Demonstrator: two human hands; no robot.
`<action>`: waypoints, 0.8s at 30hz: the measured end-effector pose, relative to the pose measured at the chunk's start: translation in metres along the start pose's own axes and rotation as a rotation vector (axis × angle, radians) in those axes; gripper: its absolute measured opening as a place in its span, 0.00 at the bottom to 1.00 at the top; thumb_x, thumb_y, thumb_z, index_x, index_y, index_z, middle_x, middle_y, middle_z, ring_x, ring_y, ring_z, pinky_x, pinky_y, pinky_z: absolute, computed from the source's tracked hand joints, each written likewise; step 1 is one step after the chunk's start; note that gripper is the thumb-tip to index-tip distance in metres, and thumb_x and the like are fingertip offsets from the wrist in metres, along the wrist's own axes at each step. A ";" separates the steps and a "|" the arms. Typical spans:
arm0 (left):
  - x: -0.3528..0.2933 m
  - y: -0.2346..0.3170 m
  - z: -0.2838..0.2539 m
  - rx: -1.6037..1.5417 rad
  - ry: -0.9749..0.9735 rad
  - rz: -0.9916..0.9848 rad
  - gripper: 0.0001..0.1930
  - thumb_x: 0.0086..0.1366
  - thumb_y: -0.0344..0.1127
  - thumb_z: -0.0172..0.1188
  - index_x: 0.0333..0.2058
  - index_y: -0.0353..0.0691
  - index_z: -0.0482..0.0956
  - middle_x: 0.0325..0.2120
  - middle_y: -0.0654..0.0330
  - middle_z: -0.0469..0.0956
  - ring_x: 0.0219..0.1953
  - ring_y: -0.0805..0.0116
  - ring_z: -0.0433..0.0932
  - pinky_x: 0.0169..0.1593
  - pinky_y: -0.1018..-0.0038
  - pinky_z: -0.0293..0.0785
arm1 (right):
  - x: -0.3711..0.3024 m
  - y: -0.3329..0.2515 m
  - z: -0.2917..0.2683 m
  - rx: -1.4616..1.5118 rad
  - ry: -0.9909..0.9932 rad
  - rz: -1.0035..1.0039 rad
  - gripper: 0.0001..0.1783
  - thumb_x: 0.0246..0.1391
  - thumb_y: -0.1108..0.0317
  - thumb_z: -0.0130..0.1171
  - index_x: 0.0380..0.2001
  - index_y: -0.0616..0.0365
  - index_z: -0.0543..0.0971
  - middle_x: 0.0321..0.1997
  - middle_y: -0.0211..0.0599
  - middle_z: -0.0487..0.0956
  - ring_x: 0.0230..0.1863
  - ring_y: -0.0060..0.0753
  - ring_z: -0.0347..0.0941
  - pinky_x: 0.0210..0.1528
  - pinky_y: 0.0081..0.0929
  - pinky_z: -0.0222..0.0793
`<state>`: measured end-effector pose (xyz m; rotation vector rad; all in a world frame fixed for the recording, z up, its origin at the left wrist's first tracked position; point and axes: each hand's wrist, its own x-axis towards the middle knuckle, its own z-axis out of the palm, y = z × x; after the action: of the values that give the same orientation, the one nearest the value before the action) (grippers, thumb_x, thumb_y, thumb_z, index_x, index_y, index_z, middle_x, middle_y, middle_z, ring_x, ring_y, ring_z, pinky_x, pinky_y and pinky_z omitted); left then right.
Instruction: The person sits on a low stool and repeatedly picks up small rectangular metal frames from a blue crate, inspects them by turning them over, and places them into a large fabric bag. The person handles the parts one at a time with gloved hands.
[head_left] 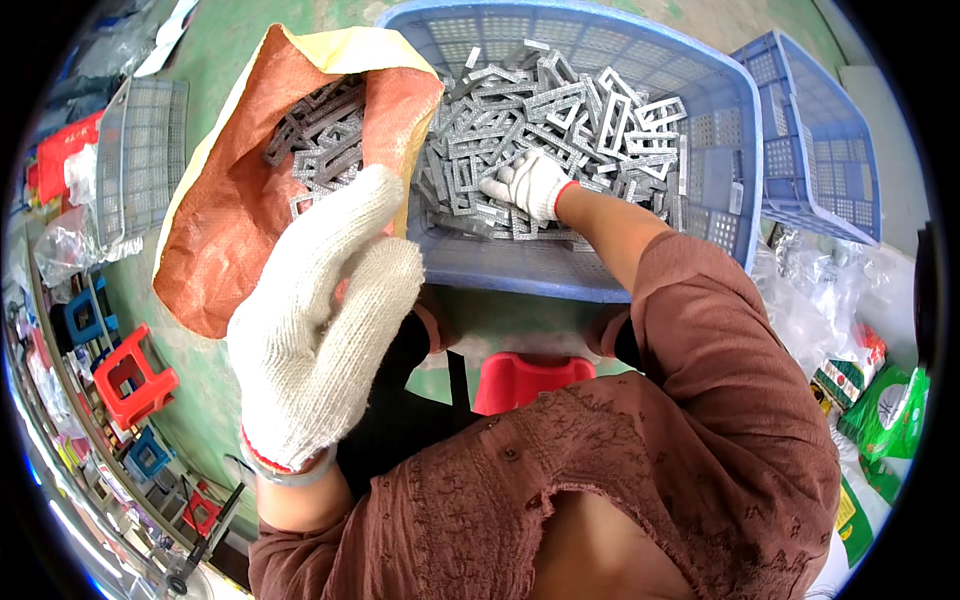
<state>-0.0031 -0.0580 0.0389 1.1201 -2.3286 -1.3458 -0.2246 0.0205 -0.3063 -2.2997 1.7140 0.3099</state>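
My left hand [320,320], in a white knit glove, is raised in front of the woven sack [225,240]. Its fingers and thumb are stretched out with a gap between them, and nothing shows in it. The sack is orange inside with a yellow rim, and grey rectangular metal frames [325,140] lie in it. On the right, my gloved right hand [535,185] rests on a pile of similar frames [570,110] in a blue plastic basket [735,130]. Its fingers are curled against the pile; what they grip, if anything, is hidden.
A second blue basket [850,190] stands at the right, and a grey basket [140,150] at the far left. Below the blue basket is a red stool [530,382]. Another red stool [135,380] stands at left. Clear plastic bags [820,290] and green packages [885,410] lie at right.
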 end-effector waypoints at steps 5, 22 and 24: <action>0.003 -0.008 0.002 0.052 0.070 0.068 0.20 0.60 0.26 0.68 0.52 0.33 0.79 0.47 0.53 0.83 0.48 0.67 0.82 0.53 0.72 0.75 | 0.008 -0.004 -0.012 0.008 -0.077 0.013 0.29 0.59 0.64 0.47 0.65 0.36 0.65 0.54 0.34 0.79 0.51 0.41 0.78 0.51 0.46 0.68; 0.002 0.003 -0.002 0.050 -0.001 -0.050 0.19 0.65 0.26 0.59 0.55 0.27 0.76 0.52 0.53 0.79 0.53 0.67 0.77 0.60 0.73 0.68 | 0.013 0.011 -0.032 0.441 0.003 0.250 0.28 0.57 0.64 0.51 0.63 0.43 0.69 0.50 0.47 0.80 0.50 0.51 0.79 0.51 0.43 0.72; 0.001 -0.008 -0.003 0.049 0.040 0.050 0.19 0.63 0.27 0.63 0.53 0.30 0.78 0.48 0.53 0.81 0.49 0.68 0.80 0.55 0.73 0.73 | 0.012 0.016 -0.050 0.668 0.021 0.429 0.28 0.57 0.63 0.54 0.63 0.44 0.70 0.51 0.49 0.81 0.53 0.52 0.78 0.54 0.39 0.72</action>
<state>0.0016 -0.0624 0.0341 1.0850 -2.3572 -1.2435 -0.2356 -0.0109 -0.2638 -1.4669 1.9313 -0.1940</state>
